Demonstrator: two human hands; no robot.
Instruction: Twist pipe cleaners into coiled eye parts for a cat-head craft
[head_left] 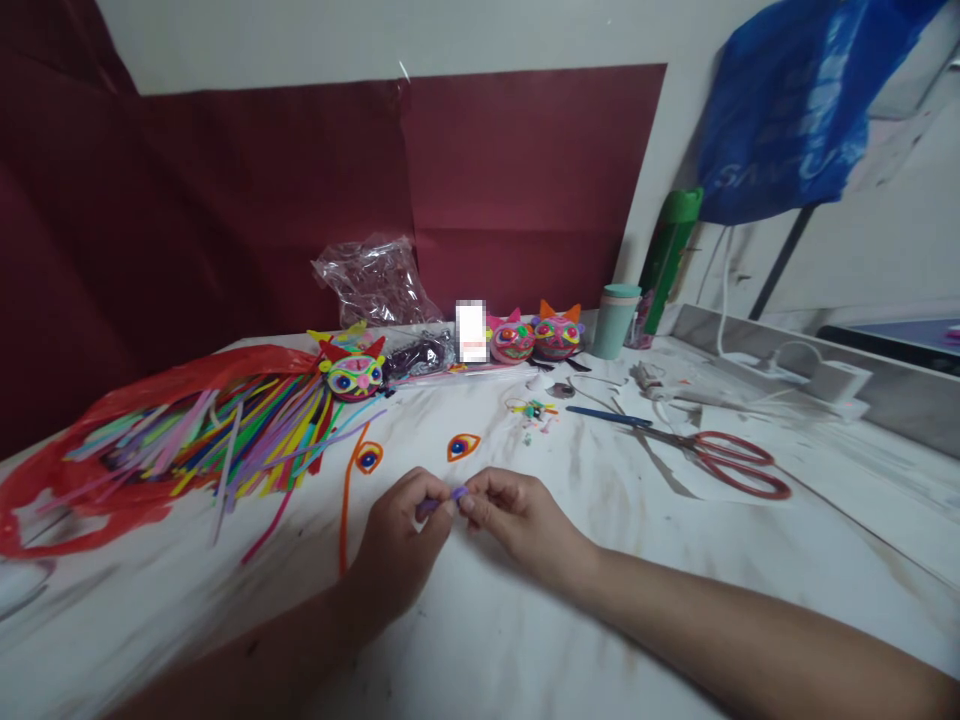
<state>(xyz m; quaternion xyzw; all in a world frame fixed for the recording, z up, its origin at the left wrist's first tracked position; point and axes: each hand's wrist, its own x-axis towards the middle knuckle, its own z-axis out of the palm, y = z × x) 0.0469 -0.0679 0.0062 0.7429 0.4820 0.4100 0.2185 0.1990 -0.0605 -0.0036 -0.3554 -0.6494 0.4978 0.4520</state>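
One slim purple strip [459,492] looks curled at one end.

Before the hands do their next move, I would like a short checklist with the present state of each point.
1. Purple piece held: ok, pinched between left hand and right hand.
2. Its whole shape visible: cannot tell, fingers hide part.
3. Both orange-rimmed eyes out of the grip: ok, lying beyond the hands.
4. Scissors away from the fingers: ok, off to the right.
5. Loose strips all inside red bag: not ok, some spill out.
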